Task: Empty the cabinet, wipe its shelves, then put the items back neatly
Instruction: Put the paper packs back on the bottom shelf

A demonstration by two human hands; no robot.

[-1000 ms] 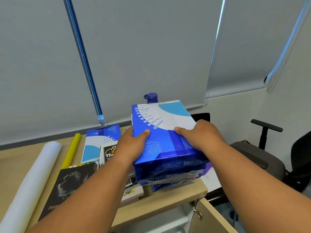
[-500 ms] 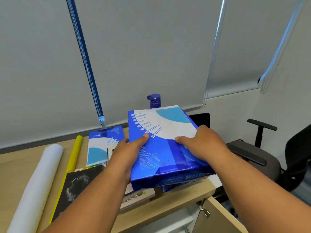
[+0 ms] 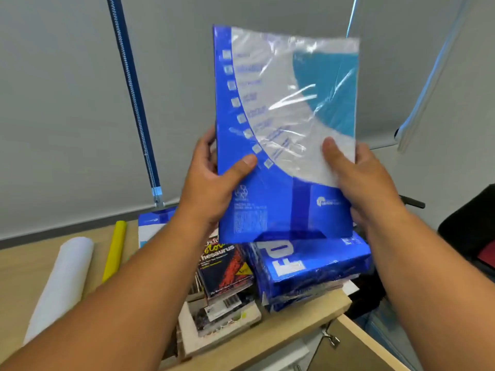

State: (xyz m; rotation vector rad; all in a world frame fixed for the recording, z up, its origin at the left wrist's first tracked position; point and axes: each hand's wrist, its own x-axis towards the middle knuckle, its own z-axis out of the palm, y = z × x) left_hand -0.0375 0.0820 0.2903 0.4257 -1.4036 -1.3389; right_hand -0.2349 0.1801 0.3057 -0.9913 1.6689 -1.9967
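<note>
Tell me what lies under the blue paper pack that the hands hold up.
Below the raised pack, a stack of blue packs lies on the desk, beside a thesaurus. The stack's far part is hidden behind the pack.

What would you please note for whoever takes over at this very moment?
Left hand and right hand each grip a side of the blue paper pack, upright above the stack of packs on the desk. Books, white roll and yellow roll lie beside it. Cabinet door is open.
Done: items out.
Left: returning them; wiping status not visible.
</note>
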